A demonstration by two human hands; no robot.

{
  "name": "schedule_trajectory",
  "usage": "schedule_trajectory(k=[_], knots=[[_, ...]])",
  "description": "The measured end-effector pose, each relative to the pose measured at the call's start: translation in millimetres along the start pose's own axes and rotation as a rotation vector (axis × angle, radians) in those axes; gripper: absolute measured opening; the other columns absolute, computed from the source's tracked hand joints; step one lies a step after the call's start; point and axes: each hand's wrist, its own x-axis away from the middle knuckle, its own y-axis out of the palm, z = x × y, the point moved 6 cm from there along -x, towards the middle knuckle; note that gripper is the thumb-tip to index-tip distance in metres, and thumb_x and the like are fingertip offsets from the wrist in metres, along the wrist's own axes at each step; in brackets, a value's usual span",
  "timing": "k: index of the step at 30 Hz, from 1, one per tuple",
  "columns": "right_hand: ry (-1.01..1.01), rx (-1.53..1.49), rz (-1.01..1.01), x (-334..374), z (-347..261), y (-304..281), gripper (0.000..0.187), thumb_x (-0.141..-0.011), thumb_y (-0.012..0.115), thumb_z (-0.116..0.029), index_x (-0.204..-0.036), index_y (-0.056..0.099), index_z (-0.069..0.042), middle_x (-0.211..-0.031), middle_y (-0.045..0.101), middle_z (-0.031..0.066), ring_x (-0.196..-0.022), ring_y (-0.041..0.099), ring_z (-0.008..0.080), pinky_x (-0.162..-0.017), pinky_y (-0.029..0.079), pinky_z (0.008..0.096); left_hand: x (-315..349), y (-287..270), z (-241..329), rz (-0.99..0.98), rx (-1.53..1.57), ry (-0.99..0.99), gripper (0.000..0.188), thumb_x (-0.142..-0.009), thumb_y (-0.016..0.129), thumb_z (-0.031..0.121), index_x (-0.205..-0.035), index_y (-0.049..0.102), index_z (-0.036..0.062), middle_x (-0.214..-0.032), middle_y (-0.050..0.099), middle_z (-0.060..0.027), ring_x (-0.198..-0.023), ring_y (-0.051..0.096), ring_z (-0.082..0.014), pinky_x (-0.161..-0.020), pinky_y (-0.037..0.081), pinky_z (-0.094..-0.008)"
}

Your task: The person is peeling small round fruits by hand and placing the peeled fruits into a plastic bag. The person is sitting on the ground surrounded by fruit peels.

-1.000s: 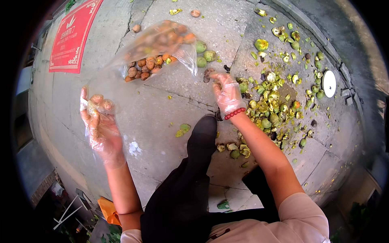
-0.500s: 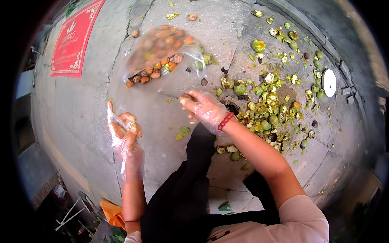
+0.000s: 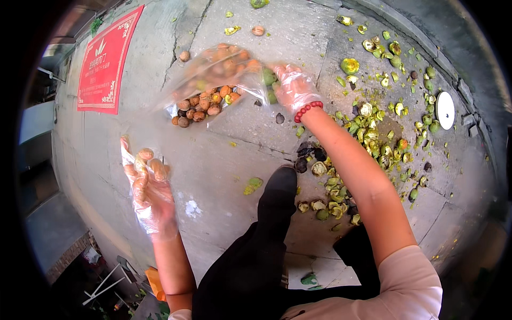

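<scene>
My right hand (image 3: 296, 89), in a clear plastic glove with a red bead bracelet (image 3: 308, 110) at the wrist, reaches beside the bag. Its fingers are stretched out against green-husked walnuts (image 3: 270, 76), and the thumb side is partly hidden. A clear plastic bag (image 3: 184, 85) lies on the ground, full of brown walnuts (image 3: 199, 106); some show at its mouth. Off to the left, my left hand (image 3: 151, 184), gloved too, is raised with its index finger extended and the other fingers loosely bent. Nothing shows in it.
Green husk pieces (image 3: 368, 130) and whole green walnuts lie scattered on the concrete at right. Beyond them is a white disc (image 3: 445, 110). A red printed mat (image 3: 109, 61) lies far left. My black-shod foot (image 3: 284, 181) stands near dark husks (image 3: 309, 152).
My right hand has moved forward and right, from in front of the bag to the green walnuts beside it. My left hand has shifted slightly left and opened somewhat.
</scene>
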Motion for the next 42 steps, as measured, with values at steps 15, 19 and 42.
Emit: schedule_trajectory(k=[15, 19, 42], knots=[[0.276, -0.823, -0.162, 79.3, 15.6, -1.9, 0.049, -0.095, 0.045, -0.051, -0.118, 0.057, -0.010, -0.082, 0.059, 0.0100, -0.073, 0.061, 0.0234, -0.065, 0.051, 0.0345, 48.5, 19.3, -40.3, 0.040, 0.005, -0.065, 0.080, -0.088, 0.062, 0.013, -0.154, 0.018, 0.0080, -0.107, 0.054, -0.0056, -0.078, 0.048, -0.0109, -0.071, 0.041, -0.0227], [0.924, -2.159, -0.029, 183.8, 71.9, -42.6, 0.040, -0.097, 0.046, -0.045, -0.113, 0.058, -0.010, -0.090, 0.063, 0.0129, -0.069, 0.055, 0.0186, -0.059, 0.048, 0.0275, 57.6, 11.8, -51.3, 0.028, -0.137, -0.076, 0.073, -0.090, 0.060, 0.015, -0.153, 0.023, 0.0084, -0.107, 0.054, -0.0039, -0.085, 0.051, -0.0108, -0.078, 0.042, -0.0234], [0.689, 0.216, 0.194, 257.2, 203.7, -224.6, 0.061, -0.091, 0.058, -0.049, -0.134, 0.051, -0.006, -0.125, 0.058, 0.0223, -0.114, 0.057, 0.0387, -0.093, 0.046, 0.0460, 160.5, -122.6, -232.1, -0.048, -1.853, -0.138, 0.061, -0.090, 0.067, 0.029, -0.139, 0.042, 0.0030, -0.125, 0.053, -0.0230, -0.115, 0.053, -0.0365, -0.097, 0.044, -0.0407]])
